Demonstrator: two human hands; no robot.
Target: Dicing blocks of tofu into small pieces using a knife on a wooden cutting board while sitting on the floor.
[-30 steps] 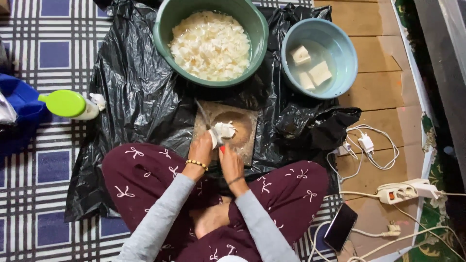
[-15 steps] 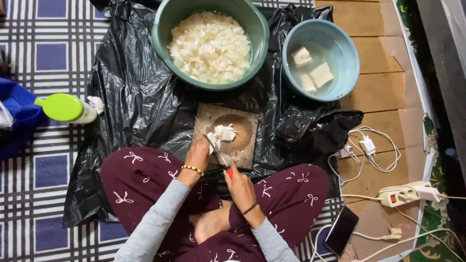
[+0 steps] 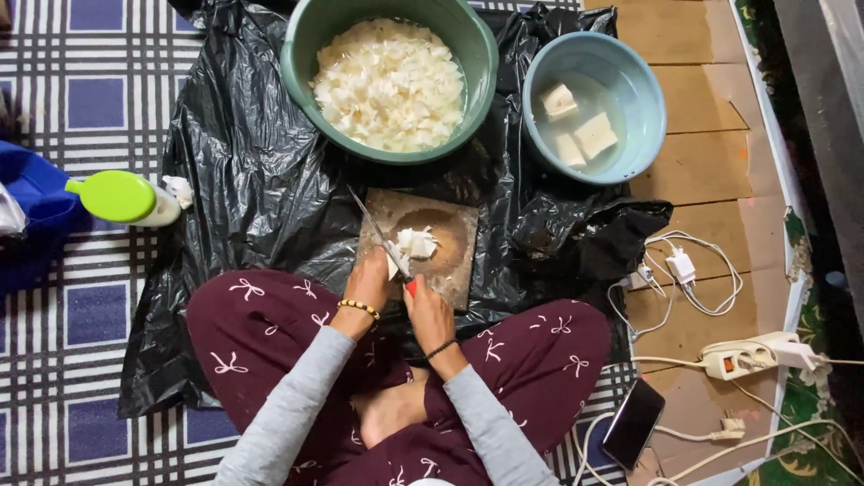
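I sit on the floor with my legs crossed. A small wooden board (image 3: 441, 247) lies on a black plastic sheet (image 3: 243, 180) in front of me. White pieces (image 3: 416, 241) lie on the board, touching each other in a little pile.

My left hand (image 3: 369, 283) is at the near edge of the board, next to the pile. A knife (image 3: 378, 232) runs from this hand up and to the left across the board. The grip looks closed around its handle, but my fingers hide most of it. My right hand (image 3: 427, 310) is just below the board, fingers curled, with a red nail near the pile. I cannot tell if it holds a piece.

To cut well, I think I should keep the pile flat in the middle of the board. I should tuck my fingertips back from the blade and press straight down, slowly.

A big green bowl (image 3: 301, 72) full of cut white bits stands beyond the board. A blue bowl (image 3: 648, 117) beside it holds water and three white blocks (image 3: 594, 135).
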